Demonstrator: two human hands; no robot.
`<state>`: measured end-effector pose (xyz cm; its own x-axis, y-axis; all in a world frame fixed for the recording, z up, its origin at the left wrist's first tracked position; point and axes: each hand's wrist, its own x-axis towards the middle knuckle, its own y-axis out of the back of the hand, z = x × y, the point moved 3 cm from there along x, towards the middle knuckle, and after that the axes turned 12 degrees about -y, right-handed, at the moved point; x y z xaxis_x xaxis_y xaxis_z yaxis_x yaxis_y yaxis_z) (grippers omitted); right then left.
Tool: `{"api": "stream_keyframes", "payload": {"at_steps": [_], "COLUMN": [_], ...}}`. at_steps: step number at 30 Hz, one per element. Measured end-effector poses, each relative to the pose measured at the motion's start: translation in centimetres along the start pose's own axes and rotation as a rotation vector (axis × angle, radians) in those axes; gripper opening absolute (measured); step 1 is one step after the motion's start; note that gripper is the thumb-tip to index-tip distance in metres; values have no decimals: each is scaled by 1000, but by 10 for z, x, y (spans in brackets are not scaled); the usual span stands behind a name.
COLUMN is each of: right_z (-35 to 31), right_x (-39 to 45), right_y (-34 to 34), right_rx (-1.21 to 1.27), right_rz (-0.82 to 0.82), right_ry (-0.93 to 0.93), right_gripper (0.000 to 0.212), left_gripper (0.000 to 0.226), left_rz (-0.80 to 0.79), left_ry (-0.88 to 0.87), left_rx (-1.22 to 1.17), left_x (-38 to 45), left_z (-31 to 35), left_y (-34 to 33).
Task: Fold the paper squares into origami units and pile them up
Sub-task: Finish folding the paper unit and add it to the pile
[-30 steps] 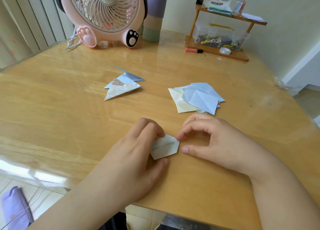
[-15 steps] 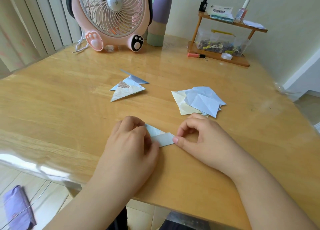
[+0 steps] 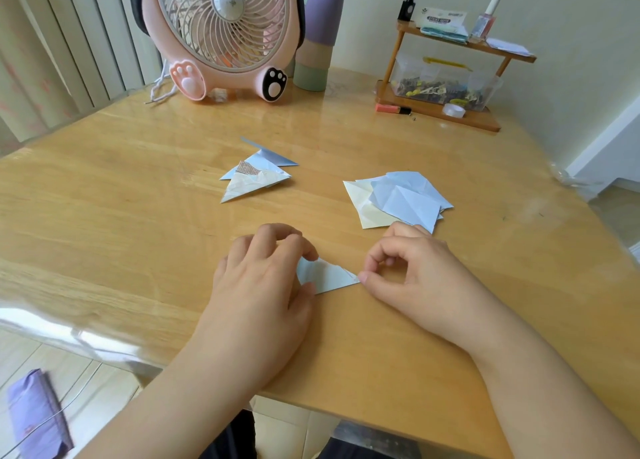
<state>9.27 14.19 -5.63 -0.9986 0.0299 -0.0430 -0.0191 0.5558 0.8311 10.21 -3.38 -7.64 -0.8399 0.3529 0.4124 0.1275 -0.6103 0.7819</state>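
Observation:
A small pale blue folded paper piece point(image 3: 329, 277) lies flat on the wooden table point(image 3: 104, 223) between my hands. My left hand point(image 3: 263, 285) covers its left end, fingers and thumb pinching it. My right hand point(image 3: 412, 271) presses its right tip with the thumb and curled index finger. Farther back on the left lies a pile of folded triangular units point(image 3: 256, 176), blue and cream. To the right sits a loose heap of creased paper squares point(image 3: 398, 200), blue over cream.
A pink paw-footed fan point(image 3: 225, 33) and a purple-green bottle point(image 3: 317, 29) stand at the table's back. A small wooden shelf point(image 3: 446, 112) with a clear box, tape and bottles is at back right. The table edge is near my body.
The paper piece went from a wider flap to a narrow pointed triangle as my fingers folded and pressed it. Both hands shifted slightly over it; the view tilted.

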Motion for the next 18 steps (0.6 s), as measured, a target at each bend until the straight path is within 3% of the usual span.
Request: {"api": "stream_keyframes", "payload": {"at_steps": [4,11,14,18], "right_z": [1,5,5,0], "right_x": [0,-1,-2,-2], "right_y": [2,2,-1,-3], "right_rx": [14,49,84,112], "right_rz": [-16,-9,-61,-75], "right_ry": [-33,-23,4,46], "right_gripper": [20,12,7,11], "left_gripper": [39,49,52,56], "left_rz": [-147,-413,-411,-236], "left_ry": [-18,-49,-91,-170], "left_rx": [30,127,75,-119], "left_x": [10,34,36,34], "left_z": [-1,-11,-10,-5], "left_y": [4,7,9,14]}}
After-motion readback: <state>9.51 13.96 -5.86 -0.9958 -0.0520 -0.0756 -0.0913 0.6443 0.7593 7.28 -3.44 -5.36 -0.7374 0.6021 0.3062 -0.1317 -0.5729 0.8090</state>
